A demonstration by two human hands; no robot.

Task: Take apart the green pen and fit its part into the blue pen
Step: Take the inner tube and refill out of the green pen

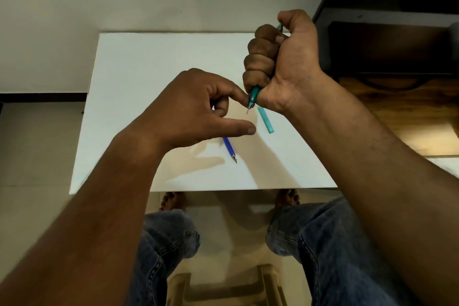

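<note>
My right hand (280, 62) grips the green pen (253, 95) in a fist above the white table (154, 77), tip pointing down toward me. My left hand (198, 107) hovers beside it, its index fingertip touching the pen near the tip, thumb stretched out below, holding nothing. The green cap (265, 120) lies on the table just under my right hand. The blue pen (230, 147) lies on the table below my left thumb, its upper part hidden by that hand, its tip toward me.
A wooden desk (397, 117) with a dark shelf above stands at the right. My knees in jeans (323, 236) and a plastic stool (223, 285) sit below the table's front edge.
</note>
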